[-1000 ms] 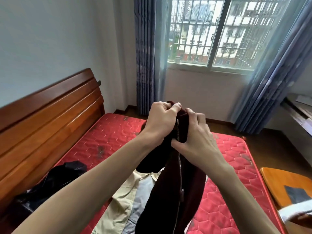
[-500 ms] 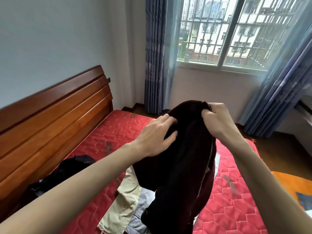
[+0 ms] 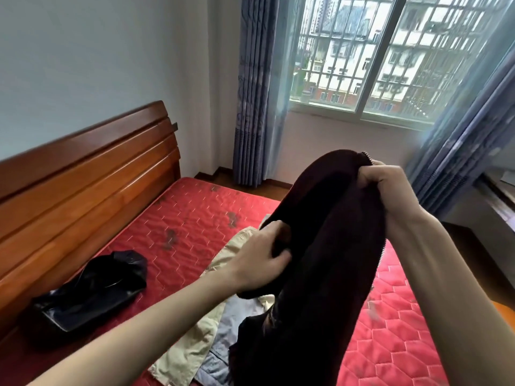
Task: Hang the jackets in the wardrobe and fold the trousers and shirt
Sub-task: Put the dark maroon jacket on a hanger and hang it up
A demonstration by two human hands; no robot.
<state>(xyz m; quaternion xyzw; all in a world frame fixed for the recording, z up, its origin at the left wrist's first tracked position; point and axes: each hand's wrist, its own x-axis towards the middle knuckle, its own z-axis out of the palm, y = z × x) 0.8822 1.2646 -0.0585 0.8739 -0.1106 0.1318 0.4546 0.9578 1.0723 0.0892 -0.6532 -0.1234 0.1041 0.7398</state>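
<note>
Above the red bed [image 3: 195, 218], hands have parted: right hand [image 3: 387, 188] grips the dark jacket's [image 3: 328, 246] collar, left hand [image 3: 259, 263] now pinches lower fabric, readying it for hanging.

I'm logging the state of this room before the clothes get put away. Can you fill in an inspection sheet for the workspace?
Surface: red quilted mattress, bare, with dark smudges.
Job's things: dark maroon zip jacket held up above the bed; black jacket crumpled near the wooden headboard; beige garment and grey-blue garment lying under the maroon one.
Clutter: nothing seen.
Grippers: left hand gripping the maroon jacket's side; right hand clutching its top by the zip.
Cables: nothing seen.
Surroundings: barred window, blue curtains; no wardrobe in view.
</note>
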